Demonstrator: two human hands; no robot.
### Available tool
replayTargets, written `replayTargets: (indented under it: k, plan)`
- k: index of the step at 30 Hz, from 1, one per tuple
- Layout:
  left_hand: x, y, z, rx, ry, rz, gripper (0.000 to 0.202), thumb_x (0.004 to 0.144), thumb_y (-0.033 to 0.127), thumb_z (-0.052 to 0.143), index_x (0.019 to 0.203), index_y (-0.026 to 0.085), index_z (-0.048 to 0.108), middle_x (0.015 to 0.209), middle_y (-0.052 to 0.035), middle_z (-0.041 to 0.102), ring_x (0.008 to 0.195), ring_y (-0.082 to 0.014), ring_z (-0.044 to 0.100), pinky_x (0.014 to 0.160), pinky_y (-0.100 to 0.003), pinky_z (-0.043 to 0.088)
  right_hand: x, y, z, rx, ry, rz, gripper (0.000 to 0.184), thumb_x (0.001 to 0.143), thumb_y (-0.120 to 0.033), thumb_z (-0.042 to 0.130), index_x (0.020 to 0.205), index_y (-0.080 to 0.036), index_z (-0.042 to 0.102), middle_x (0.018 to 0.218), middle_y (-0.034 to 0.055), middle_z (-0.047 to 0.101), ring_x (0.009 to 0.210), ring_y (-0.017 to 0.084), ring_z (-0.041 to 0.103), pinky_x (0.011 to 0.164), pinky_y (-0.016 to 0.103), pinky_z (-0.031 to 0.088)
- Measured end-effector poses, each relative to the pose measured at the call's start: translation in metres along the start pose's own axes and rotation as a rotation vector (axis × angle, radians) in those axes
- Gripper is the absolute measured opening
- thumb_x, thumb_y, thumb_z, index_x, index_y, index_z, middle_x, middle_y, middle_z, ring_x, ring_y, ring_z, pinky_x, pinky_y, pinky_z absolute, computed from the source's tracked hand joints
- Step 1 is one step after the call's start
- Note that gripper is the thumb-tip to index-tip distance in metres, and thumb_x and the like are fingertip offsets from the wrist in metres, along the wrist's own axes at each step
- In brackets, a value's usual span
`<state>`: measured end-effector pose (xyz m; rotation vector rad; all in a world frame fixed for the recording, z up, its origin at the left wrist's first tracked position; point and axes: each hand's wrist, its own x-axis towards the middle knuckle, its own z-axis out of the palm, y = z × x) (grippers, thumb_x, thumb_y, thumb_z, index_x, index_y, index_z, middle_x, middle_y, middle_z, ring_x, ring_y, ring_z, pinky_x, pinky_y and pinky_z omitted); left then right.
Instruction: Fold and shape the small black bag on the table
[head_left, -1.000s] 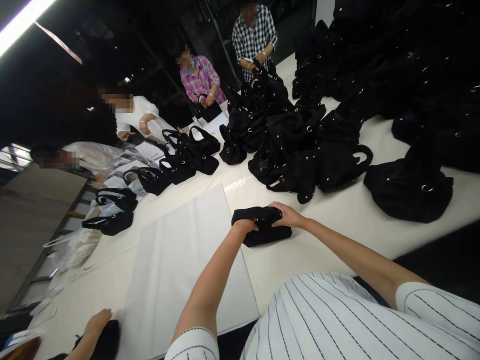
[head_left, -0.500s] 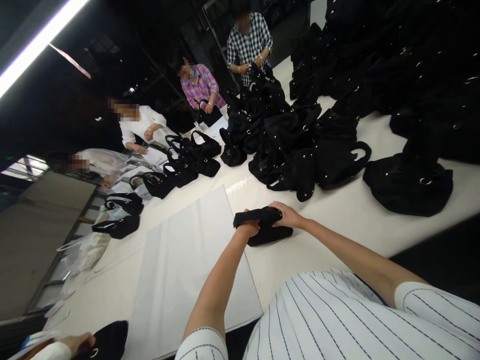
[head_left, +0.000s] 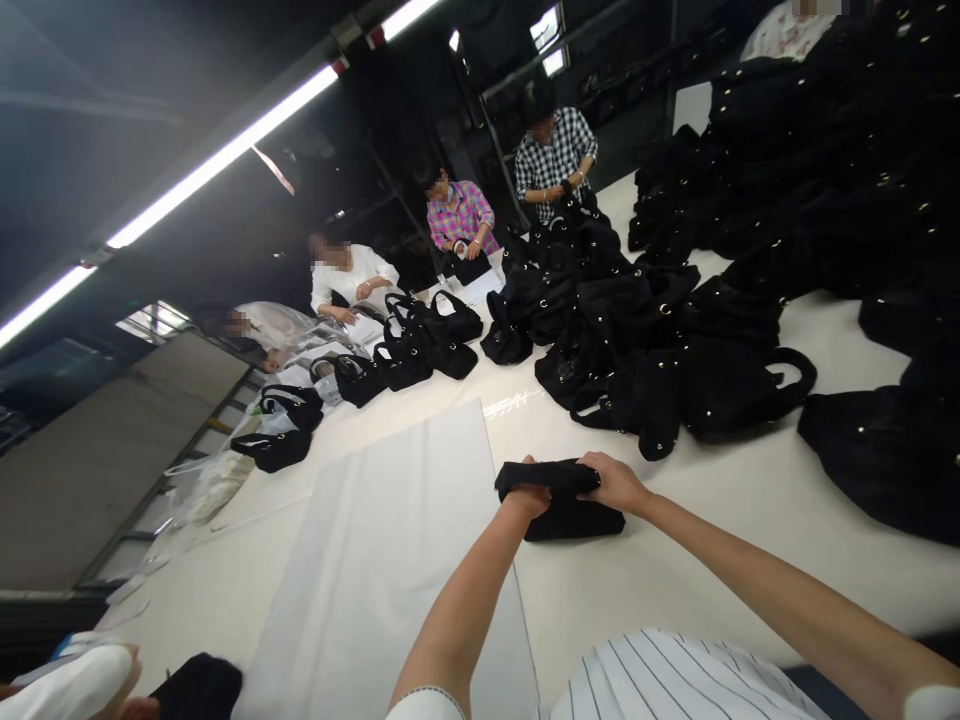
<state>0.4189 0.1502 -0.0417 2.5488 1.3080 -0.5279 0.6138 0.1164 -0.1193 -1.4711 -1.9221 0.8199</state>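
Note:
A black fabric handbag rests on the pale table in front of me, just right of a white sheet. My left hand is closed on its left side near the top opening, with most fingers hidden by the cloth. At the right end of the rim, my right hand grips the edge, thumb and fingers around the fabric. Beyond it lies a heap of similar black handbags with small gold-coloured metal fittings.
The white sheet covers part of the table left of me. More handbags stand in a row along the far left side, where several co-workers handle bags. At lower left, a neighbour's sleeve is beside another black bag.
The camera view has tilted up, showing more of the ceiling lights. Both hands keep their hold on the handbag, which stays in about the same spot on the table.

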Motion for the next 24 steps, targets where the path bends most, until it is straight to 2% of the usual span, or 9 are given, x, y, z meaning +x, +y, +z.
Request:
replayTargets:
  k: [2, 6, 8, 11, 13, 16, 20, 22, 24]
  plan:
    - [-0.001, -0.001, -0.002, 0.011, 0.032, 0.015, 0.02, 0.082, 0.019, 0.057, 0.101, 0.015, 0.064, 0.105, -0.0116, 0.067, 0.105, -0.0257, 0.055, 0.098, -0.039, 0.04, 0.004, -0.003, -0.001, -0.025, 0.003, -0.001, 0.03, 0.065, -0.036, 0.074, 0.091, -0.025, 0.063, 0.093, 0.0013, 0.065, 0.094, 0.025, 0.06, 0.08, 0.035, 0.047]
    - [-0.012, -0.004, -0.002, -0.001, 0.148, 0.005, 0.025, 0.082, 0.015, 0.054, 0.105, 0.013, 0.064, 0.104, -0.0118, 0.067, 0.102, -0.0263, 0.059, 0.097, -0.042, 0.044, 0.014, -0.013, -0.005, 0.019, 0.044, -0.038, 0.022, 0.069, -0.035, 0.07, 0.087, -0.025, 0.063, 0.091, 0.0015, 0.065, 0.093, 0.023, 0.06, 0.079, 0.034, 0.047]
    - [-0.025, -0.006, 0.002, -0.016, 0.353, -0.019, 0.036, 0.081, 0.007, 0.05, 0.115, 0.012, 0.06, 0.113, -0.0132, 0.065, 0.109, -0.0275, 0.058, 0.101, -0.046, 0.043, 0.024, -0.018, -0.009, 0.059, 0.069, -0.055, 0.02, 0.071, -0.035, 0.068, 0.087, -0.025, 0.063, 0.092, 0.002, 0.065, 0.093, 0.024, 0.06, 0.08, 0.035, 0.047]
    - [-0.052, -0.012, 0.02, -0.027, 0.769, -0.005, 0.052, 0.081, -0.002, 0.043, 0.129, 0.014, 0.052, 0.128, -0.0131, 0.059, 0.125, -0.0268, 0.05, 0.106, -0.049, 0.041, 0.053, -0.024, -0.018, 0.111, 0.112, -0.071, 0.018, 0.075, -0.037, 0.065, 0.087, -0.024, 0.063, 0.091, 0.0031, 0.065, 0.091, 0.024, 0.06, 0.08, 0.036, 0.048]
    - [-0.071, -0.02, 0.044, -0.038, 0.984, -0.019, 0.054, 0.082, -0.004, 0.04, 0.131, 0.015, 0.05, 0.13, -0.012, 0.059, 0.129, -0.0241, 0.047, 0.108, -0.048, 0.041, 0.082, -0.028, -0.022, 0.16, 0.16, -0.071, 0.02, 0.076, -0.04, 0.065, 0.088, -0.024, 0.063, 0.091, 0.0035, 0.066, 0.089, 0.024, 0.061, 0.08, 0.036, 0.048]
    - [-0.088, -0.044, 0.098, -0.09, 1.181, -0.284, 0.051, 0.084, -0.003, 0.041, 0.129, 0.017, 0.053, 0.125, -0.0118, 0.062, 0.125, -0.0229, 0.052, 0.103, -0.047, 0.047, 0.141, -0.039, -0.022, 0.237, 0.258, -0.039, 0.03, 0.072, -0.046, 0.07, 0.089, -0.022, 0.064, 0.087, 0.0023, 0.066, 0.083, 0.023, 0.061, 0.075, 0.034, 0.048]
    - [-0.091, -0.092, 0.17, -0.092, 1.205, -0.715, 0.05, 0.083, 0.004, 0.05, 0.13, 0.019, 0.054, 0.122, -0.0149, 0.063, 0.113, -0.0293, 0.06, 0.089, -0.05, 0.055, 0.238, -0.057, -0.007, 0.266, 0.345, 0.002, 0.037, 0.064, -0.05, 0.075, 0.082, -0.02, 0.065, 0.076, 0.0005, 0.066, 0.073, 0.022, 0.062, 0.066, 0.033, 0.048]
    - [-0.091, -0.11, 0.191, -0.113, 1.183, -0.796, 0.049, 0.079, 0.01, 0.057, 0.126, 0.024, 0.058, 0.119, -0.0145, 0.064, 0.105, -0.0326, 0.064, 0.08, -0.053, 0.057, 0.29, -0.064, 0.007, 0.258, 0.364, -0.021, 0.036, 0.064, -0.049, 0.075, 0.082, -0.02, 0.065, 0.078, 0.001, 0.067, 0.074, 0.022, 0.062, 0.067, 0.033, 0.048]
    - [-0.092, -0.121, 0.201, -0.156, 1.156, -0.764, 0.043, 0.076, 0.018, 0.065, 0.116, 0.033, 0.064, 0.121, -0.0103, 0.063, 0.103, -0.0342, 0.063, 0.071, -0.052, 0.058, 0.339, -0.07, 0.026, 0.229, 0.366, -0.052, 0.034, 0.064, -0.047, 0.075, 0.083, -0.02, 0.066, 0.082, 0.001, 0.068, 0.077, 0.022, 0.063, 0.069, 0.033, 0.048]
